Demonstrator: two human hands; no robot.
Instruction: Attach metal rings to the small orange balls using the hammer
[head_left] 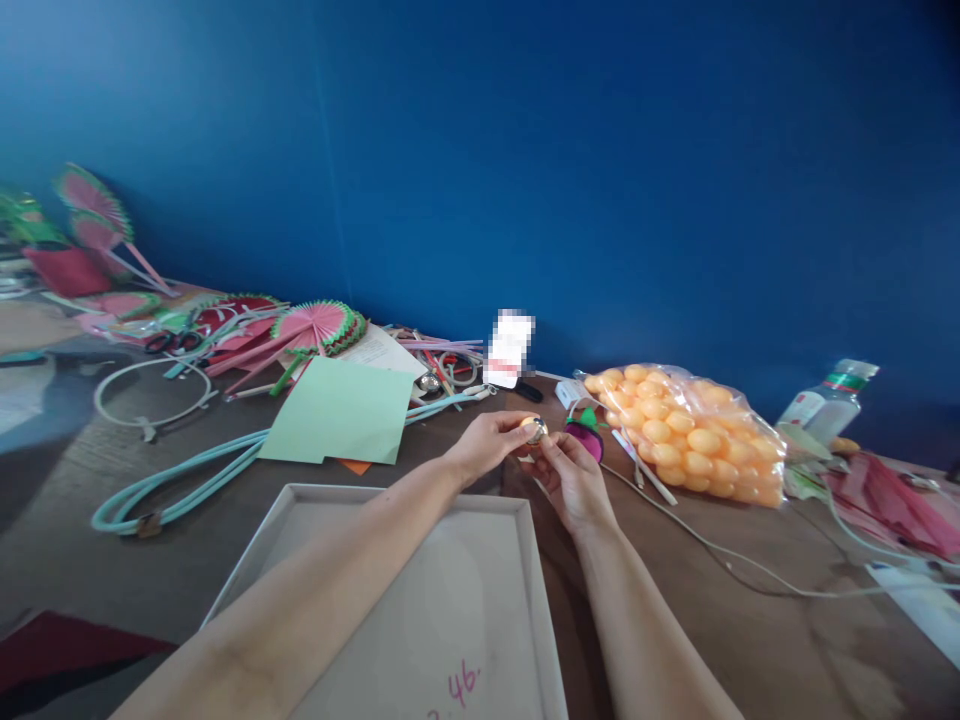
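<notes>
- Progress: pick-up is judged complete, as a shiny silver ball (535, 430) is held off the bench (787, 650). Handling is judged to be under way; the ball is not yet released by either hand.
- Location of the ball: it is positioned between the fingertips of both hands, beyond the far right corner of a shallow white tray (465, 590).
- Left hand (484, 445): the fingers are bent, and the ball is gripped between the thumb and the fingers from the left side.
- Right hand (576, 485): the thumb and index finger are brought together in a pinch at the right edge of the ball. Because of small scale and blur, it cannot be told whether a smaller part is also held there.
- Adjacent items: a purple ornament with a green leafy top (583, 440) is located just behind the right hand. A clear bag of orange balls (690, 435) is placed farther right.
- Left side: a pale green sheet (341, 410) is laid partly over light-blue tubing (172, 510). A second silver ball (430, 383) is seen behind the sheet's right edge.
</notes>
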